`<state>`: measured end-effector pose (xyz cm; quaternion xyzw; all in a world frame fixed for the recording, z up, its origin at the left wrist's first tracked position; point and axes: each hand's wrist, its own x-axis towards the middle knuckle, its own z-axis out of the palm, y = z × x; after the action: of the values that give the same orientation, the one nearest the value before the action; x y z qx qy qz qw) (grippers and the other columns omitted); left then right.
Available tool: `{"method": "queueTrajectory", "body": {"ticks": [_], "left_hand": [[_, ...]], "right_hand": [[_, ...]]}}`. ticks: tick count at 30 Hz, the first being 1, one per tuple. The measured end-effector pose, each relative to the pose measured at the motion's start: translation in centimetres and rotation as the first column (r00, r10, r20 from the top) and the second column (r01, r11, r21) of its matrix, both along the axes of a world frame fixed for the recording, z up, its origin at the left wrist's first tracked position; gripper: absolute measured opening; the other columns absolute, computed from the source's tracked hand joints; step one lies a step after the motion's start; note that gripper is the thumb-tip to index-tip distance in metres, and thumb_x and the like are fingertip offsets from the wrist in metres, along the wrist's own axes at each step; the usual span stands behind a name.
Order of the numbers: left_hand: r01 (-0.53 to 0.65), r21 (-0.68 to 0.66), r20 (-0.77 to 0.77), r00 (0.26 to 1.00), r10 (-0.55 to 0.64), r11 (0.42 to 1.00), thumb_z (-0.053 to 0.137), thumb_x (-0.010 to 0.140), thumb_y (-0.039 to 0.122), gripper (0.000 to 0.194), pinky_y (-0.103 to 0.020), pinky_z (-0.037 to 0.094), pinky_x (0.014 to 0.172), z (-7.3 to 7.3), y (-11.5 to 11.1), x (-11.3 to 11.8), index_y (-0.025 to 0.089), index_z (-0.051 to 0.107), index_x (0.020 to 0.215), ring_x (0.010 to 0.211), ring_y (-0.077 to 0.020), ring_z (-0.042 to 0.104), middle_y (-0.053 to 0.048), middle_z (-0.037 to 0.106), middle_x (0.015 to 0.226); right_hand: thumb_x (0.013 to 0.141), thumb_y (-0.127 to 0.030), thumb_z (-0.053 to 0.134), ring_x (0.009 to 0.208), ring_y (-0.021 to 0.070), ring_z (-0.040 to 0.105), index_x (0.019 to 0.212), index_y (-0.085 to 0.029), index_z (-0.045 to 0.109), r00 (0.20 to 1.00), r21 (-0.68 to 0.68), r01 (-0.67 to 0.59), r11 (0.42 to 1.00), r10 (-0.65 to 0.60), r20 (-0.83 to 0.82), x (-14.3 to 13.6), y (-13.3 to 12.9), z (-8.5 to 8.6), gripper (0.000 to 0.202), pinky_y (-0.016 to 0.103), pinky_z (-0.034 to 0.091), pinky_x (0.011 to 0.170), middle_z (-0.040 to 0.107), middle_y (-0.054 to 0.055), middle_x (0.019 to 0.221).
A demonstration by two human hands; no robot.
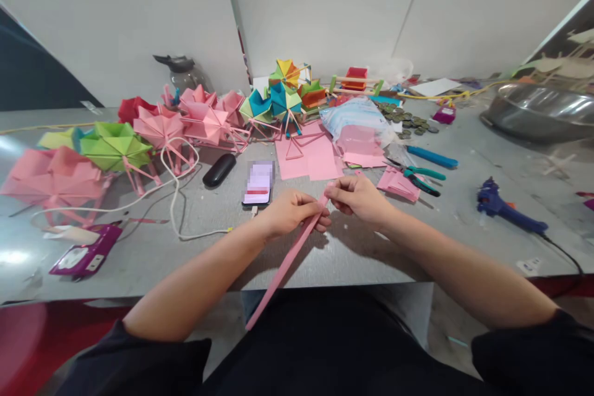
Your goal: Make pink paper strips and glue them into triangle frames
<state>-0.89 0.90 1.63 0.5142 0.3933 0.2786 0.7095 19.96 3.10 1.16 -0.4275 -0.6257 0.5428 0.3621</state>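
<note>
A long narrow pink paper strip [290, 255] slants from between my hands down past the table's front edge. My left hand [301, 210] pinches it near its upper part, thumb on top. At the upper end, the fingers of my right hand [349, 193] are closed on the same strip. Pink paper sheets [322, 161] lie just beyond my hands, with thin pink sticks bent into frames on them. Close to my right hand is a stack of smaller pink paper pieces [394, 184]. A phone [258, 182] with a cable plugged in lies beside my left hand.
Folded paper umbrella-like models [162, 127] crowd the left and back. A black case [219, 170] and white cable [174, 210] lie left, near a purple power strip [88, 250]. On the right are pliers [420, 178], a blue-handled tool [431, 156], a glue gun [508, 207] and a metal bowl [538, 114].
</note>
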Motion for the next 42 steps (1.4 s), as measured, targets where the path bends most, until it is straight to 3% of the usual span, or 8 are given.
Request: {"method": "queueTrajectory", "body": {"ticks": [4,11,18,22,26,32,36,42], "left_hand": [[0.029,0.018,-0.007,1.000,-0.029,0.999,0.083,0.091,0.035,0.026,-0.037,0.065,0.086,-0.1,0.0,0.2,0.010,0.078,0.085,0.073,-0.0179,0.079,-0.011,0.082,0.083],[0.133,0.018,-0.066,0.989,-0.132,0.991,0.091,0.083,0.040,0.033,-0.031,0.062,0.072,0.1,0.4,0.1,0.010,0.076,0.084,0.073,-0.0207,0.079,-0.014,0.083,0.084],[0.053,0.060,-0.158,0.987,-0.043,0.997,0.086,0.087,0.036,0.030,-0.029,0.059,0.067,-0.4,0.2,0.8,0.011,0.073,0.077,0.069,-0.0198,0.078,-0.011,0.080,0.074],[0.115,0.043,-0.136,0.985,-0.109,0.992,0.084,0.087,0.039,0.030,-0.029,0.059,0.068,-0.5,0.2,0.8,0.011,0.076,0.085,0.077,-0.0219,0.080,-0.013,0.083,0.084],[0.127,0.055,-0.165,0.979,-0.116,0.990,0.084,0.088,0.039,0.031,-0.026,0.055,0.063,-0.7,0.1,1.0,0.012,0.073,0.079,0.072,-0.0200,0.079,-0.012,0.081,0.078],[0.076,0.100,-0.158,0.986,-0.059,0.992,0.084,0.089,0.042,0.033,-0.025,0.052,0.061,-0.9,0.2,1.2,0.011,0.076,0.085,0.070,-0.0184,0.077,-0.011,0.080,0.078],[0.162,0.096,-0.183,0.973,-0.143,0.982,0.086,0.086,0.046,0.036,-0.025,0.052,0.062,-0.9,0.2,1.0,0.012,0.075,0.081,0.074,-0.0201,0.078,-0.012,0.081,0.080],[0.080,0.182,-0.224,0.974,-0.038,0.980,0.081,0.091,0.042,0.034,-0.024,0.050,0.059,-1.1,0.1,1.2,0.014,0.071,0.075,0.069,-0.0178,0.076,-0.008,0.078,0.073]], "right_hand": [[0.077,-0.065,0.082,0.043,0.0079,0.038,0.065,-0.021,0.059,0.996,-0.021,0.054,0.998,-0.056,-0.074,-0.2,-0.5,-0.6,0.052,0.025,0.028,0.042,0.051,-0.005,0.050],[0.077,-0.068,0.083,0.043,0.0072,0.038,0.063,-0.022,0.055,0.979,0.056,0.148,0.987,-0.138,-0.152,0.1,-0.6,-0.8,0.056,0.025,0.030,0.044,0.050,-0.005,0.051],[0.075,-0.075,0.080,0.042,0.0080,0.042,0.063,-0.021,0.059,0.992,0.053,0.104,0.993,-0.100,-0.073,-0.1,-0.7,-1.3,0.059,0.025,0.030,0.041,0.058,-0.001,0.054],[0.077,-0.077,0.077,0.041,0.0080,0.042,0.061,-0.021,0.057,0.993,0.097,0.116,0.988,-0.113,-0.043,0.3,-0.5,-1.1,0.061,0.025,0.031,0.040,0.060,0.000,0.055],[0.078,-0.076,0.076,0.041,0.0079,0.044,0.063,-0.021,0.058,0.991,0.086,0.132,0.987,-0.129,-0.048,0.6,-0.3,-1.0,0.060,0.024,0.032,0.039,0.063,0.001,0.057],[0.077,-0.064,0.081,0.040,0.0087,0.048,0.066,-0.019,0.062,0.999,0.010,-0.030,0.999,0.030,0.035,0.5,-0.7,-1.3,0.049,0.023,0.035,0.039,0.064,0.001,0.056],[0.078,-0.061,0.080,0.040,0.0077,0.046,0.066,-0.020,0.060,1.000,0.026,0.020,0.999,-0.020,0.012,0.8,-0.6,-1.1,0.047,0.023,0.032,0.038,0.064,0.000,0.056],[0.077,-0.060,0.082,0.041,0.0087,0.049,0.064,-0.019,0.062,0.994,0.012,-0.094,0.996,0.093,0.057,0.6,-0.8,-0.8,0.047,0.023,0.034,0.040,0.064,0.001,0.055]]}}
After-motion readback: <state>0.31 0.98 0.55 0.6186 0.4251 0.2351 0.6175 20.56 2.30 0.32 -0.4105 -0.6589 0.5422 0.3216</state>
